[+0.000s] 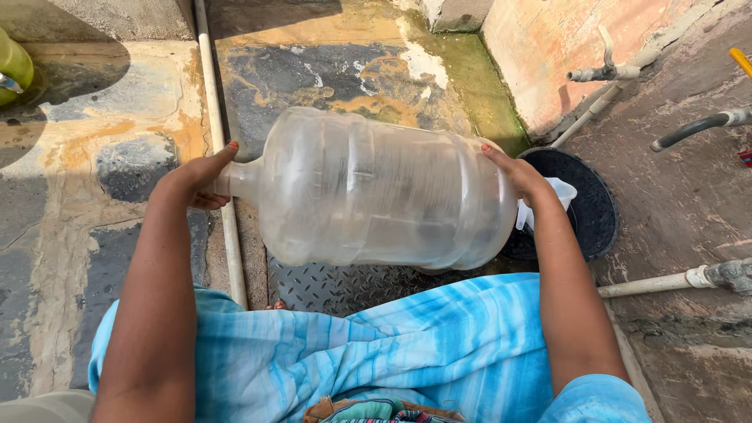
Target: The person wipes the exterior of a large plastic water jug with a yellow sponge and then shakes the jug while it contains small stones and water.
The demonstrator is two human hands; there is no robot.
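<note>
A large clear plastic water jug (376, 192) lies on its side in the air in front of me, neck pointing left. My left hand (196, 180) grips the neck and covers the mouth. My right hand (521, 176) presses flat against the jug's base on the right. A little water seems to sit inside the jug. Below it I see my blue striped garment (376, 352).
A black round tub (591, 200) with a white plastic jug (560, 192) in it sits right of the bottle. A white pipe (215, 117) runs along the wet stone floor. Taps and pipes (607, 72) stand at the wall on the right. A metal tread plate (345, 286) lies underneath.
</note>
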